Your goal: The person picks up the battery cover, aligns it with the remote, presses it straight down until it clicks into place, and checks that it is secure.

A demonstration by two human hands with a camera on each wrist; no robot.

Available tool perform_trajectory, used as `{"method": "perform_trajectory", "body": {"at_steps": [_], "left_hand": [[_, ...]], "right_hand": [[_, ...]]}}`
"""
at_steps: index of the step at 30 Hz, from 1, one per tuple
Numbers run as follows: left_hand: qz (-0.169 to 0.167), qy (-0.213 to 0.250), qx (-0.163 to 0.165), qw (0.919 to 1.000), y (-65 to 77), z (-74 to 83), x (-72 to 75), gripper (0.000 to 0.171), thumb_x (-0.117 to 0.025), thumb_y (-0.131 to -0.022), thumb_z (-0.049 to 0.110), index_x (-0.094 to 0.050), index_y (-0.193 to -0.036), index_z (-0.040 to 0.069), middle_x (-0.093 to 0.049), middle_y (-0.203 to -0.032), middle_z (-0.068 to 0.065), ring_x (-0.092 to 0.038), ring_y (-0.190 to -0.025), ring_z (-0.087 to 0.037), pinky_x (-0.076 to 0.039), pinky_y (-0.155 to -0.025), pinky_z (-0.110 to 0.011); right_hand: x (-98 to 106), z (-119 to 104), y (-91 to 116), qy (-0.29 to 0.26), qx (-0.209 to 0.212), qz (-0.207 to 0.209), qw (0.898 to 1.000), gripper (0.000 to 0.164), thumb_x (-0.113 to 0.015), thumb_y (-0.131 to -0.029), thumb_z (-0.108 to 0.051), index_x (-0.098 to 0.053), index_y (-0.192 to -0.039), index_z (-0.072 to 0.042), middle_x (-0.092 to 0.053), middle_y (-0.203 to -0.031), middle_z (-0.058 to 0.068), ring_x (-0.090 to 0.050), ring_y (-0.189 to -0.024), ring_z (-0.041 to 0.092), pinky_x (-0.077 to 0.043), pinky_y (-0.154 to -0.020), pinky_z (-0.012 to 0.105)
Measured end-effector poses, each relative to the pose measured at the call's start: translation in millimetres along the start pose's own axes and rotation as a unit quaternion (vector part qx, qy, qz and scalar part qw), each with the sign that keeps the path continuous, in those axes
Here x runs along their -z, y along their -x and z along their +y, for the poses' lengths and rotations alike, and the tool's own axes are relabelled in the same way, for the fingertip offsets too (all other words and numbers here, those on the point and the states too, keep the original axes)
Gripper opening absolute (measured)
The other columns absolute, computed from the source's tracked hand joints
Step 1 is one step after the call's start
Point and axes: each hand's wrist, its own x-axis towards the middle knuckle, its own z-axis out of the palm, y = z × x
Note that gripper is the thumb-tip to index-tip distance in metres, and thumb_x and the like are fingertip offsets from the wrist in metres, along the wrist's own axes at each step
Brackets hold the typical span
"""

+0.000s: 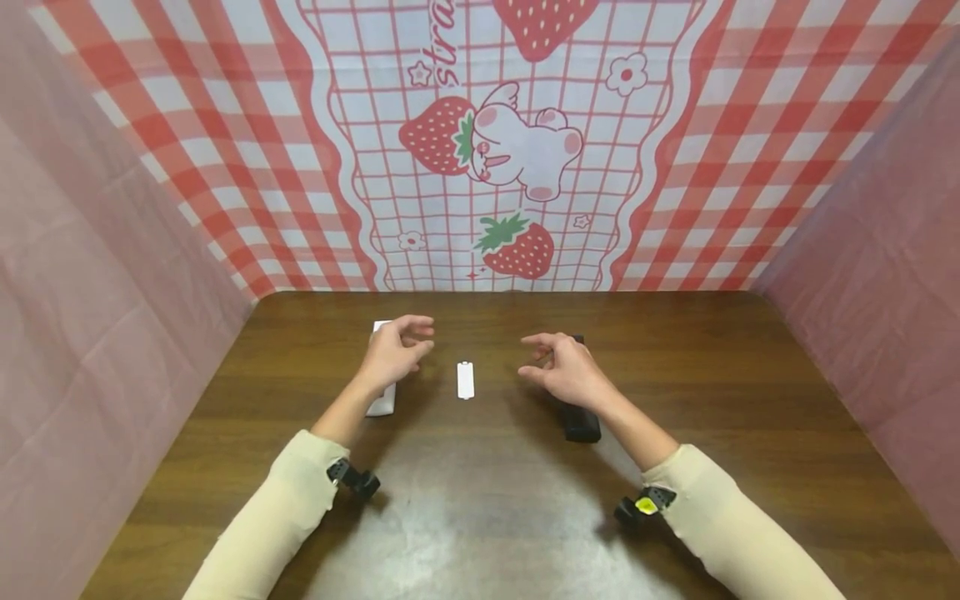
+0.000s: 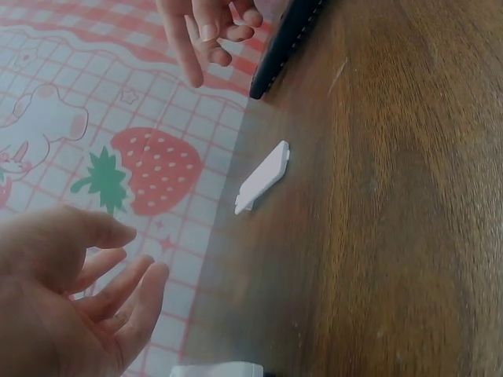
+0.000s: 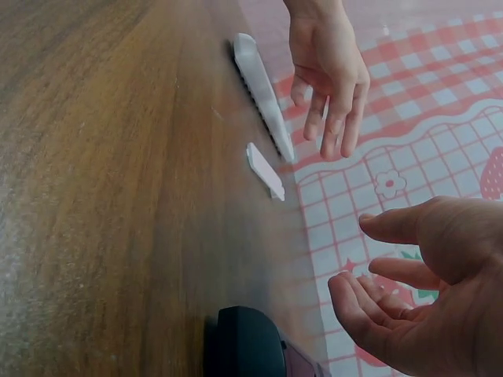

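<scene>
My left hand (image 1: 393, 350) hovers over a long white remote control (image 1: 381, 404), fingers loosely bent and nothing in them. Across from it, my right hand (image 1: 567, 367) hangs above a black remote control (image 1: 581, 423), its fingers also relaxed and holding nothing. Each hand hides part of the remote below it. Between the hands lies a small flat white cover (image 1: 465, 381) with little tabs at its ends, touched by neither hand. In the right wrist view, the white remote (image 3: 263, 94) shows a row of small dark bumps along its underside edge.
The brown wooden table (image 1: 465, 483) carries these things. Behind it hangs a red-and-white checked cloth (image 1: 465, 208) with strawberries. Pink cloths (image 1: 97, 275) close off both sides. A small black camera (image 1: 352, 477) is strapped to each sleeved forearm.
</scene>
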Motion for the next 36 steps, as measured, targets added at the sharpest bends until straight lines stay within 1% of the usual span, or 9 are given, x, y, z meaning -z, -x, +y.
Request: {"method": "perform_trajectory", "body": {"at_steps": [5,10,14,19,22,24,29,32,36], "left_hand": [[0.016,-0.010,-0.002,0.9998,1.6,-2.6,7.0,0.045,-0.072,-0.105,0.004,-0.067,-0.149,-0.001,-0.075,-0.144,-0.025,-0.077,-0.122,-0.044,-0.067,-0.070,-0.021],[0.024,-0.012,-0.004,0.9996,3.6,-3.8,14.1,0.044,-0.071,-0.105,0.003,-0.067,-0.149,-0.002,-0.075,-0.143,-0.028,-0.078,-0.121,-0.045,-0.068,-0.070,-0.022],[0.028,-0.010,-0.001,0.9996,3.9,-6.9,17.3,0.044,-0.071,-0.106,0.004,-0.066,-0.149,-0.002,-0.074,-0.145,-0.028,-0.077,-0.122,-0.044,-0.066,-0.069,-0.019],[0.033,-0.014,0.010,0.9993,6.5,-11.4,21.6,0.045,-0.071,-0.106,0.004,-0.066,-0.151,-0.001,-0.075,-0.146,-0.026,-0.076,-0.121,-0.044,-0.063,-0.066,-0.016],[0.037,-0.018,0.012,0.9991,7.4,-13.1,23.5,0.045,-0.071,-0.106,0.003,-0.067,-0.150,0.000,-0.075,-0.145,-0.026,-0.077,-0.120,-0.045,-0.065,-0.067,-0.018],[0.039,-0.021,0.010,0.9990,7.9,-13.8,24.8,0.044,-0.071,-0.105,0.003,-0.068,-0.149,0.000,-0.075,-0.145,-0.026,-0.078,-0.120,-0.045,-0.066,-0.068,-0.019],[0.038,-0.022,0.003,0.9990,9.0,-15.1,27.5,0.045,-0.071,-0.106,0.003,-0.067,-0.150,-0.002,-0.075,-0.144,-0.028,-0.078,-0.120,-0.044,-0.065,-0.068,-0.016],[0.044,-0.022,0.008,0.9988,9.3,-16.5,29.2,0.045,-0.072,-0.105,0.003,-0.067,-0.149,-0.003,-0.075,-0.143,-0.028,-0.079,-0.119,-0.042,-0.064,-0.066,-0.016],[0.055,-0.021,0.019,0.9981,10.9,-18.0,32.6,0.044,-0.073,-0.104,0.002,-0.068,-0.147,-0.003,-0.076,-0.141,-0.029,-0.079,-0.118,-0.040,-0.065,-0.066,-0.018]], "right_hand": [[-3,-4,-3,-0.003,0.001,-0.003,1.000,0.050,-0.081,-0.103,-0.015,-0.069,-0.148,0.003,-0.073,-0.131,0.030,-0.075,-0.095,0.025,-0.056,-0.075,0.028],[-5,-7,-5,-0.001,-0.006,-0.009,1.000,0.051,-0.081,-0.104,-0.016,-0.068,-0.150,0.002,-0.072,-0.133,0.029,-0.073,-0.093,0.023,-0.056,-0.076,0.027],[-7,-8,-6,0.005,-0.007,-0.011,1.000,0.051,-0.081,-0.104,-0.016,-0.068,-0.150,0.001,-0.072,-0.133,0.028,-0.072,-0.094,0.023,-0.056,-0.078,0.028],[-11,-11,-8,0.000,-0.005,-0.014,1.000,0.052,-0.081,-0.103,-0.016,-0.068,-0.150,0.001,-0.071,-0.132,0.027,-0.074,-0.100,0.027,-0.063,-0.085,0.036],[-13,-13,-9,-0.001,-0.005,-0.014,1.000,0.052,-0.082,-0.103,-0.017,-0.068,-0.150,0.000,-0.071,-0.131,0.026,-0.076,-0.105,0.030,-0.066,-0.090,0.042],[-15,-14,-10,0.000,-0.006,-0.014,1.000,0.052,-0.082,-0.103,-0.017,-0.068,-0.150,0.000,-0.071,-0.131,0.025,-0.076,-0.107,0.031,-0.067,-0.091,0.043],[-18,-17,-11,0.002,-0.008,-0.012,1.000,0.051,-0.083,-0.103,-0.017,-0.069,-0.150,-0.001,-0.071,-0.131,0.024,-0.076,-0.107,0.030,-0.066,-0.089,0.041],[-20,-19,-13,0.004,-0.006,-0.012,1.000,0.051,-0.083,-0.102,-0.017,-0.070,-0.149,-0.001,-0.072,-0.131,0.024,-0.076,-0.104,0.028,-0.066,-0.088,0.040],[-23,-22,-15,0.005,-0.001,-0.016,1.000,0.051,-0.083,-0.102,-0.017,-0.070,-0.148,-0.002,-0.074,-0.129,0.023,-0.074,-0.099,0.025,-0.064,-0.086,0.038]]}}
